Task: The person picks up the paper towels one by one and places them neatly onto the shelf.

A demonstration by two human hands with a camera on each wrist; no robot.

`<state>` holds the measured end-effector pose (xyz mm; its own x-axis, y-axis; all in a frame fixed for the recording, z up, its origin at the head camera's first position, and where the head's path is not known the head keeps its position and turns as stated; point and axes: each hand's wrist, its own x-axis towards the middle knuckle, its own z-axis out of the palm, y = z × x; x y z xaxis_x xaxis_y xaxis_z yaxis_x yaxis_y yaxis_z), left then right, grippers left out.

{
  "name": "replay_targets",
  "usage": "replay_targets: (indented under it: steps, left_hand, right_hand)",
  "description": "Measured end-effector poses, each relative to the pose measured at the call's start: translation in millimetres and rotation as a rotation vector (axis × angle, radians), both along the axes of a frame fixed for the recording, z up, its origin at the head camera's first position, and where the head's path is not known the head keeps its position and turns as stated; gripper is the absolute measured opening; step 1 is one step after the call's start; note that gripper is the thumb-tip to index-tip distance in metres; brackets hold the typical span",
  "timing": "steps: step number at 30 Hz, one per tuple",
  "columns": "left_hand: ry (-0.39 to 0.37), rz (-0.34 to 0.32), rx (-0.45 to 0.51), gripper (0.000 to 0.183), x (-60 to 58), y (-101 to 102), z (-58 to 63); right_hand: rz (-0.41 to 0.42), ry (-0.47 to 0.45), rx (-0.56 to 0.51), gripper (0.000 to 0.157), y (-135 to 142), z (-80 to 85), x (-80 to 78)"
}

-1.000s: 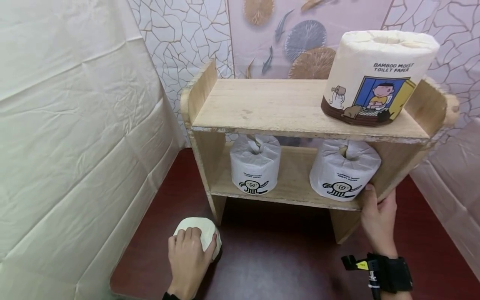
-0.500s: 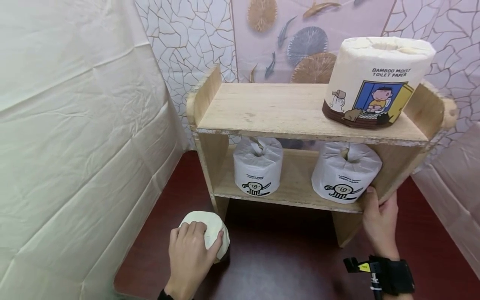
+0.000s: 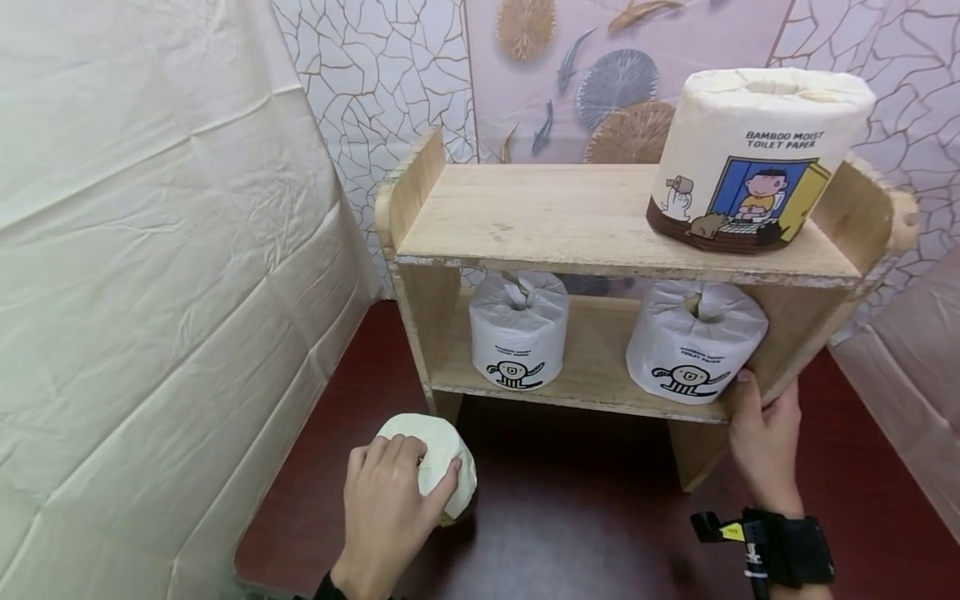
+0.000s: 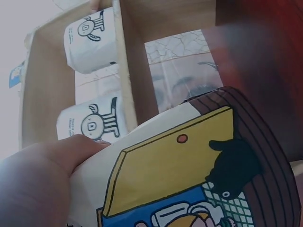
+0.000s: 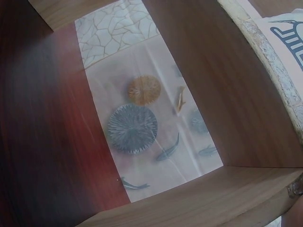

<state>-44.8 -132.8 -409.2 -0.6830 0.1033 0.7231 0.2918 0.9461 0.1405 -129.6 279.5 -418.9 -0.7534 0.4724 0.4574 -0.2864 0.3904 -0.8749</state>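
Observation:
My left hand (image 3: 392, 500) grips a cream-wrapped toilet paper roll (image 3: 444, 446) from above, left of the shelf's front. In the left wrist view, that roll's wrapper (image 4: 165, 165) shows a yellow door, a black cat and a brown striped base. My right hand (image 3: 768, 450) holds the two-tier wooden shelf (image 3: 540, 217) low on its right side, thumb in front and the other fingers partly hidden. Two white toilet paper rolls, one left (image 3: 519, 333) and one right (image 3: 697, 342), stand on the lower tier. The right one is close to my right thumb.
A large cream toilet paper roll (image 3: 757, 158) stands at the right end of the upper tier. The dark red table (image 3: 555, 533) extends beneath and in front of the shelf. A pale cloth wall (image 3: 187, 292) rises at left, and a patterned backdrop (image 3: 382, 67) hangs behind.
My left hand has shifted right, with the cream roll in its grip, closer to the shelf's front. The right hand keeps its hold, and the view has moved slightly.

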Motion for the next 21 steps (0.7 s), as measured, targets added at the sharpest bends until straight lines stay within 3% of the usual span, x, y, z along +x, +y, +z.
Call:
replay_targets:
  steps: [12, 21]
  left_hand:
    - [0.03, -0.058, 0.03, 0.035, 2.8, 7.8, 19.2]
    - [0.049, -0.14, 0.034, 0.034, -0.4, 9.2, 36.7]
  right_hand:
    - [0.014, -0.009, 0.003, 0.044, -1.3, -0.5, 3.8]
    - [0.002, -0.009, 0.003, 0.043, -1.0, -0.2, 0.5]
